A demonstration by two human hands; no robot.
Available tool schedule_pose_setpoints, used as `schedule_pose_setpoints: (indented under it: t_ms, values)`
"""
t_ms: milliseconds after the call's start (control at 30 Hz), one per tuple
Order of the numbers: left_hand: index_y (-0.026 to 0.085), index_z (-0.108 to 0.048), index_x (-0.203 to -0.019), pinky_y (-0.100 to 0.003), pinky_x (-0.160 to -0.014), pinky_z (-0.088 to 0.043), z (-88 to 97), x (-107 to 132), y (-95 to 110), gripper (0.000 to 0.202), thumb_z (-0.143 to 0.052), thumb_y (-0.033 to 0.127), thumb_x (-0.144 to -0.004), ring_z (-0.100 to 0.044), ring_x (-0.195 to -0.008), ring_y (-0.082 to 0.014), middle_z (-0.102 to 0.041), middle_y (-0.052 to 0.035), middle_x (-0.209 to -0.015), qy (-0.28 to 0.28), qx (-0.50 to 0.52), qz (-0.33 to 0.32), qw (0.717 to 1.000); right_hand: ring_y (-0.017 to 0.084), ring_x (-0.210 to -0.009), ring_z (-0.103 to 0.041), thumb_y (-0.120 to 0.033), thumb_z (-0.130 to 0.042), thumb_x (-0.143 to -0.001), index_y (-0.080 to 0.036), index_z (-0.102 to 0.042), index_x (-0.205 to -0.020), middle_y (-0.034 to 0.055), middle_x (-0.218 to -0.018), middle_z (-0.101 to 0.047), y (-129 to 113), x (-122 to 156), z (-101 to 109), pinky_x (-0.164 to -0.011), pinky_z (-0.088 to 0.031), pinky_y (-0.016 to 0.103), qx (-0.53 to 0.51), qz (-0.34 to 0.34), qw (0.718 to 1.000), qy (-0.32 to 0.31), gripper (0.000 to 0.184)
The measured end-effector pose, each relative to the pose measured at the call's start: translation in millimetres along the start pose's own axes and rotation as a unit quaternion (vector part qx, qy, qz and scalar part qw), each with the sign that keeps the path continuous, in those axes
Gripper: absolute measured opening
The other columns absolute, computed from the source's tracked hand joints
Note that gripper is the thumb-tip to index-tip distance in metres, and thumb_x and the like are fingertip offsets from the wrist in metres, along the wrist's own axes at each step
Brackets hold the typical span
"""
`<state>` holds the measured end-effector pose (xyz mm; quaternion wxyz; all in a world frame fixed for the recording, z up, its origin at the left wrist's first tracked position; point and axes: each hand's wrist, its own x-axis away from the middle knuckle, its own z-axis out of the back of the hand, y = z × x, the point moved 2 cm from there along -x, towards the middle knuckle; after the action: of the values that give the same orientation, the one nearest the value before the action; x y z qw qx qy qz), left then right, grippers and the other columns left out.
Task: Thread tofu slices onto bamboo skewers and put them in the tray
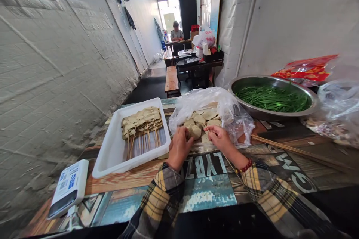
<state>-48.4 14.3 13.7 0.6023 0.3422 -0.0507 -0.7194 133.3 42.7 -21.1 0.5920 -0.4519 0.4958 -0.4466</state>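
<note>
My left hand (179, 145) pinches a folded beige tofu-skin piece (195, 131) at the mouth of a clear plastic bag (224, 110) holding more such pieces. My right hand (221, 139) grips a thin bamboo skewer (227, 158) whose tip points into that piece; a red bead bracelet sits on its wrist. Both hands rest on the patterned table (207, 190), almost touching. To the left, a white rectangular tray (112, 153) holds a row of skewered tofu pieces (141, 119).
A steel bowl of green chives (273, 99) stands at the back right, beside plastic bags (336, 108). Loose bamboo skewers (297, 152) lie on the right. A white device (68, 186) sits at the front left. A wall runs along the left; a seated person (176, 31) is far back.
</note>
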Motion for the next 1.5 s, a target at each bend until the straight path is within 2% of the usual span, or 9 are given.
schedule_pose_setpoints:
  t_ms: [100, 267, 567, 800, 967, 1067, 1167, 1367, 1500]
  values:
    - [0.019, -0.051, -0.089, -0.03, -0.069, -0.041, 2.7, 0, 4, 0.01, -0.056, 0.016, -0.081, -0.053, -0.08, -0.0186, -0.053, -0.0041, -0.089, 0.02, -0.024, -0.008, 0.999, 0.01, -0.046, -0.041, -0.027, -0.048, -0.076, -0.014, -0.064, -0.092, -0.0061, -0.054, -0.048, -1, 1, -1, -0.046, -0.029, 0.021, 0.013, 0.007, 1.0, -0.008, 0.026]
    - [0.019, -0.053, -0.082, -0.03, -0.069, -0.042, 0.6, 0, 4, 0.004, -0.053, 0.02, -0.086, -0.053, -0.078, -0.0188, -0.053, -0.0042, -0.085, -0.017, -0.034, -0.018, 0.999, 0.011, -0.048, -0.044, -0.024, -0.047, -0.075, -0.015, -0.066, -0.091, -0.0049, -0.055, -0.05, -6, 3, -4, -0.048, -0.031, 0.022, 0.049, 0.026, 0.998, -0.019, 0.026]
    - [0.018, -0.053, -0.079, -0.029, -0.068, -0.042, -4.2, -3, -1, 0.009, -0.062, 0.019, -0.076, -0.053, -0.075, -0.0169, -0.054, -0.0014, -0.08, -0.027, 0.038, 0.081, 0.996, 0.01, -0.047, -0.04, -0.023, -0.047, -0.078, -0.014, -0.068, -0.093, -0.0053, -0.054, -0.048, -5, 5, -5, -0.047, -0.029, 0.022, 0.092, 0.042, 0.994, -0.035, 0.027]
    - [0.019, -0.052, -0.069, -0.028, -0.065, -0.038, -7.1, -4, -4, 0.007, -0.055, 0.015, -0.074, -0.048, -0.07, -0.0153, -0.05, 0.0001, -0.072, -0.016, 0.071, 0.048, 0.996, 0.011, -0.048, -0.042, -0.02, -0.048, -0.077, -0.014, -0.068, -0.092, -0.0053, -0.053, -0.049, -4, 4, -4, -0.048, -0.03, 0.022, 0.116, 0.041, 0.992, -0.035, 0.026]
    - [0.019, -0.053, -0.068, -0.029, -0.072, -0.039, 1.8, -5, 8, 0.009, -0.054, 0.014, -0.075, -0.05, -0.079, -0.0177, -0.052, -0.0017, -0.075, 0.039, 0.091, -0.005, 0.995, 0.011, -0.048, -0.044, -0.023, -0.048, -0.078, -0.015, -0.068, -0.092, -0.0042, -0.054, -0.052, -7, 6, -4, -0.047, -0.031, 0.022, 0.1, 0.041, 0.994, -0.027, 0.026]
    - [0.019, -0.052, -0.068, -0.029, -0.072, -0.041, 5.3, -7, 11, 0.008, -0.056, 0.016, -0.074, -0.052, -0.078, -0.0166, -0.056, -0.002, -0.077, 0.046, 0.164, 0.015, 0.985, 0.012, -0.05, -0.047, -0.024, -0.049, -0.078, -0.015, -0.068, -0.091, -0.0032, -0.056, -0.055, -9, 7, -4, -0.049, -0.033, 0.022, 0.092, 0.038, 0.995, -0.027, 0.025]
    - [0.018, -0.05, -0.07, -0.026, -0.068, -0.043, 3.2, -7, 9, 0.011, -0.059, 0.021, -0.075, -0.054, -0.073, -0.0134, -0.061, -0.0025, -0.081, 0.022, 0.319, 0.087, 0.944, 0.012, -0.051, -0.048, -0.024, -0.049, -0.077, -0.015, -0.068, -0.091, -0.0033, -0.056, -0.055, -11, 7, -4, -0.05, -0.034, 0.022, 0.088, 0.04, 0.995, -0.024, 0.026]
    - [0.02, -0.043, -0.084, -0.025, -0.055, -0.048, -5.0, -5, 6, 0.033, -0.069, 0.036, -0.071, -0.061, -0.059, -0.0129, -0.06, 0.0024, -0.074, -0.027, 0.547, 0.236, 0.803, 0.011, -0.05, -0.047, -0.027, -0.049, -0.078, -0.014, -0.068, -0.092, -0.0031, -0.057, -0.054, -17, 9, -3, -0.05, -0.034, 0.022, 0.063, 0.038, 0.997, -0.012, 0.027]
    - [0.018, -0.047, -0.098, -0.026, -0.055, -0.052, -4.7, -7, 4, 0.046, -0.075, 0.036, -0.065, -0.064, -0.061, -0.0138, -0.065, 0.001, -0.078, -0.019, 0.59, 0.261, 0.764, 0.011, -0.049, -0.044, -0.027, -0.049, -0.08, -0.015, -0.069, -0.093, -0.0035, -0.055, -0.052, -23, 13, -5, -0.048, -0.032, 0.021, 0.078, 0.046, 0.996, -0.024, 0.027]
